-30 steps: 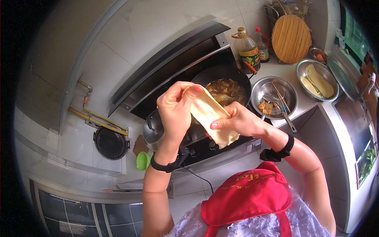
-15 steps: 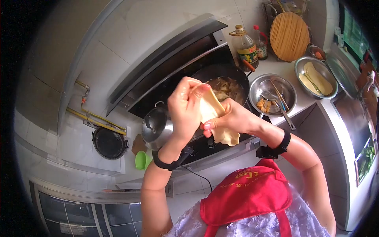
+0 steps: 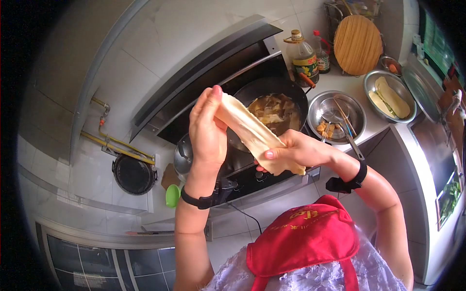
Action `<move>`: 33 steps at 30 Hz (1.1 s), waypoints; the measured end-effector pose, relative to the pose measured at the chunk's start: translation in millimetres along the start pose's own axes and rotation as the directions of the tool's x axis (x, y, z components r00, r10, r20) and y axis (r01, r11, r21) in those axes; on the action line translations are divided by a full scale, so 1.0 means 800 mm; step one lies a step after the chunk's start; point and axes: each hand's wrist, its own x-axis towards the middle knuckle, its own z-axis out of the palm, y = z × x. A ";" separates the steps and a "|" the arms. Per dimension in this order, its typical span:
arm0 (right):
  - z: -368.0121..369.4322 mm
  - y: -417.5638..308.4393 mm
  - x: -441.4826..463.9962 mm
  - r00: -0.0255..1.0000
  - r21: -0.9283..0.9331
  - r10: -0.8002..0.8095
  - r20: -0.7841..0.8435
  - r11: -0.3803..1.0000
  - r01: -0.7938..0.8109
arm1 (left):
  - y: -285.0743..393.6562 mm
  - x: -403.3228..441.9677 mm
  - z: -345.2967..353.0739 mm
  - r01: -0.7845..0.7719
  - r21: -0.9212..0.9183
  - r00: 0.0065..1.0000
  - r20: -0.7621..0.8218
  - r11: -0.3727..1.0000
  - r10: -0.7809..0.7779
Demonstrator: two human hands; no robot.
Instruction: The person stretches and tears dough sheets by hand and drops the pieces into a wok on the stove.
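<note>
A long pale strip of dough is stretched between my two hands in front of the stove. My left hand pinches its upper end between thumb and fingers. Lower down, my right hand grips the strip with the thumb on top, and a loose flap hangs past the fingers. Just behind the dough, a dark wok holds flat brownish pieces in liquid. My left hand and forearm partly cover a lidded metal pot.
At the right, a steel bowl holds chopsticks, utensils and orange-brown chunks. Another bowl contains flat dough pieces. An oil bottle, a red-capped bottle and a round wooden board stand behind. A green cup sits left.
My hands have moved apart, the left up and leftward, the right slightly down and rightward. The dough between them has become longer and straighter, and more of the wok shows.
</note>
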 end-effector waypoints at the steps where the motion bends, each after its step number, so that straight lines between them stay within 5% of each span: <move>1: -0.002 0.001 -0.002 1.000 -0.015 0.014 0.012 1.000 -0.014 | 0.002 0.001 -0.003 0.042 -0.081 0.999 -0.015 0.996 -0.043; 7: -0.007 0.013 -0.012 0.998 0.016 0.058 0.020 0.998 -0.059 | 0.005 0.012 -0.021 0.020 -0.116 0.993 -0.117 0.993 -0.033; 11: -0.009 0.011 -0.011 0.997 0.103 0.074 -0.001 0.992 -0.074 | -0.004 0.021 -0.042 0.084 -0.071 0.996 -0.023 0.994 -0.086; 13: -0.009 0.011 -0.004 1.000 0.279 0.017 -0.009 0.960 -0.013 | -0.021 0.018 -0.039 0.172 -0.125 0.974 -0.125 0.977 -0.187; 16: -0.009 -0.019 0.007 0.995 0.460 -0.032 -0.091 0.885 0.070 | -0.070 0.009 -0.045 0.456 -0.081 0.890 0.027 0.886 -0.456; 23: -0.028 -0.039 0.029 0.977 0.454 -0.009 -0.211 0.885 0.106 | -0.143 -0.028 -0.078 0.689 0.188 0.709 0.030 0.700 -0.705; 24: -0.028 -0.039 0.030 0.972 0.455 0.010 -0.234 0.885 0.101 | -0.136 -0.036 -0.068 0.642 0.115 0.764 -0.015 0.758 -0.645; 27: -0.030 -0.032 0.034 0.965 0.465 0.040 -0.261 0.881 0.089 | -0.123 -0.042 -0.064 0.692 -0.131 0.716 0.003 0.710 -0.698; 28: -0.029 -0.029 0.035 0.964 0.468 0.047 -0.260 0.880 0.084 | -0.108 -0.045 -0.053 0.695 -0.205 0.719 0.175 0.689 -0.673; 33: -0.021 -0.032 0.030 0.972 0.292 0.103 -0.213 0.956 -0.038 | -0.067 -0.047 0.010 0.621 -0.309 0.781 0.316 0.720 -0.538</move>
